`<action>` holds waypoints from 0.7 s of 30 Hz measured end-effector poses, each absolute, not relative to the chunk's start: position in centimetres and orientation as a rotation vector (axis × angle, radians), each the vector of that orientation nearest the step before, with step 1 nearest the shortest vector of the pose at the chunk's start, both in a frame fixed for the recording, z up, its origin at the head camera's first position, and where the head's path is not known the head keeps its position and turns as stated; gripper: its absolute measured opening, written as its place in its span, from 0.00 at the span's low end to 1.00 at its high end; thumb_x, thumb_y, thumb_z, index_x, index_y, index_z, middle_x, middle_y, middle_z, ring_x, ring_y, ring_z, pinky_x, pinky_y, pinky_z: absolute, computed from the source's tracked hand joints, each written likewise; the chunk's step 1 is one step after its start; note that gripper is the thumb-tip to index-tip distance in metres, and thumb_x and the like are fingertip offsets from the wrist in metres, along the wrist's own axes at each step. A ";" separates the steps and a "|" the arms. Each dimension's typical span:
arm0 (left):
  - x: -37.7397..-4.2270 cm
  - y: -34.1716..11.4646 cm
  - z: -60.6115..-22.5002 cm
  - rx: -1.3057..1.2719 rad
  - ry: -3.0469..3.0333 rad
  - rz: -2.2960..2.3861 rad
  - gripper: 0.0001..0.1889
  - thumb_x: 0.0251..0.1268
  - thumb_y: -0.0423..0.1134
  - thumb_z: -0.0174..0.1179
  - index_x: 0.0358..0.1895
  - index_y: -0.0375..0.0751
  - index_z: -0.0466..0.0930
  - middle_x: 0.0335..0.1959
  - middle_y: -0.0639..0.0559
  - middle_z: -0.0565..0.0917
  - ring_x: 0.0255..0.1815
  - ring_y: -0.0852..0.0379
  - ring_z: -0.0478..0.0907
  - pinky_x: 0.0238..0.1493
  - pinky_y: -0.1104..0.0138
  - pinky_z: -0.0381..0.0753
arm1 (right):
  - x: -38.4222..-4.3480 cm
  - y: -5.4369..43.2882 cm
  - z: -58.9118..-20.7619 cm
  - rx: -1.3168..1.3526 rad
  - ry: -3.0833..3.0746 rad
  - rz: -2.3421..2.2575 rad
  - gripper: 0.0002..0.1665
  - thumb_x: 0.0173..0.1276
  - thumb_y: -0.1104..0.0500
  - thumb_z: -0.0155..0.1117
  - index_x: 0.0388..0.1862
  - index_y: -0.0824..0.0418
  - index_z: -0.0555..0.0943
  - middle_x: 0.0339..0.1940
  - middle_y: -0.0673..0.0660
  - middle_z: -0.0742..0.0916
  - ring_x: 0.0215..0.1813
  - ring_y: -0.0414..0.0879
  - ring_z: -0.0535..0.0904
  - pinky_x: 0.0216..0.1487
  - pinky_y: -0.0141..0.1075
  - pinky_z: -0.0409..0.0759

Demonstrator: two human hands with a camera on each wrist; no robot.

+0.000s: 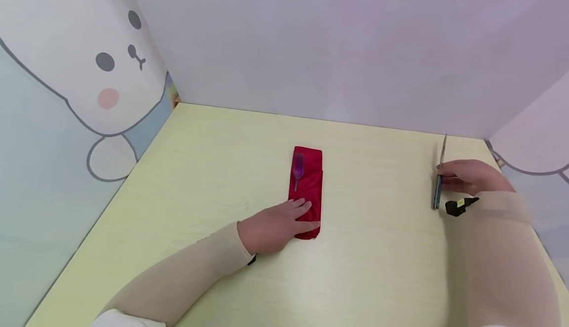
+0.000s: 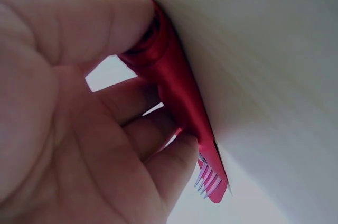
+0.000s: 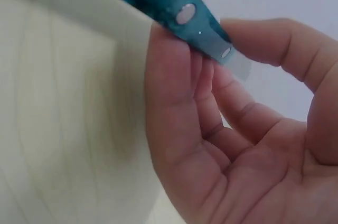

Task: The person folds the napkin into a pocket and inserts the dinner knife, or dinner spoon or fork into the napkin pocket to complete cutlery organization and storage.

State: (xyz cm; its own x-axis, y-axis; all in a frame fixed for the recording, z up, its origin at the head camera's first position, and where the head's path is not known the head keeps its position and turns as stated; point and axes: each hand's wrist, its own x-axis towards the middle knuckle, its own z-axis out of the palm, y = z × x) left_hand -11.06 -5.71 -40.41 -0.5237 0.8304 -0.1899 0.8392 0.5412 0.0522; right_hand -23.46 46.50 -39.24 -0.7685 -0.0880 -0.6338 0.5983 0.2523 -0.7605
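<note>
A folded red cloth napkin (image 1: 314, 188) lies lengthwise near the middle of the table. On its upper part rests a fork (image 1: 298, 166), tines pointing away from me; the lower end of its handle is out of sight. My left hand (image 1: 277, 223) presses on the near part of the napkin with fairly straight fingers, the thumb (image 2: 121, 20) at its near end. Off to the right, my right hand (image 1: 475, 176) pinches a knife (image 1: 438, 188) between thumb and fingers. The knife's riveted teal handle (image 3: 208, 31) points toward me, its blade away.
The pale wooden table (image 1: 378, 208) meets a light back wall (image 1: 311, 45). A side wall with a cartoon animal (image 1: 120, 70) runs along the left, and another printed wall (image 1: 542, 134) stands close by my right hand.
</note>
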 end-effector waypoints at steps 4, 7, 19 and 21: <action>-11.1 -5.6 -40.5 1.418 2.586 -0.100 0.34 0.72 0.30 0.60 0.78 0.58 0.68 0.79 0.43 0.65 0.81 0.45 0.58 0.78 0.62 0.56 | -23.2 46.7 -39.4 0.481 1.864 -1.656 0.14 0.81 0.62 0.54 0.36 0.53 0.85 0.38 0.49 0.84 0.41 0.40 0.82 0.50 0.36 0.85; -11.2 -5.6 -40.5 1.420 2.587 -0.118 0.34 0.72 0.30 0.60 0.79 0.59 0.67 0.79 0.44 0.65 0.81 0.45 0.58 0.78 0.63 0.55 | -23.0 46.6 -39.4 0.494 1.774 -1.759 0.15 0.82 0.62 0.54 0.37 0.56 0.86 0.38 0.50 0.85 0.42 0.42 0.82 0.50 0.36 0.84; -11.1 -5.6 -40.3 1.430 2.589 -0.111 0.34 0.72 0.30 0.60 0.78 0.58 0.68 0.79 0.43 0.65 0.80 0.45 0.59 0.78 0.62 0.56 | -23.4 43.7 -40.4 0.369 1.609 -2.006 0.16 0.83 0.67 0.49 0.41 0.63 0.85 0.39 0.56 0.88 0.43 0.46 0.86 0.48 0.39 0.86; -11.0 -5.6 -40.3 1.425 2.587 -0.107 0.34 0.72 0.30 0.60 0.78 0.58 0.68 0.79 0.43 0.65 0.80 0.45 0.59 0.78 0.62 0.56 | -23.5 42.8 -40.6 0.363 1.640 -2.001 0.15 0.82 0.68 0.50 0.41 0.63 0.85 0.39 0.56 0.89 0.42 0.46 0.86 0.47 0.39 0.86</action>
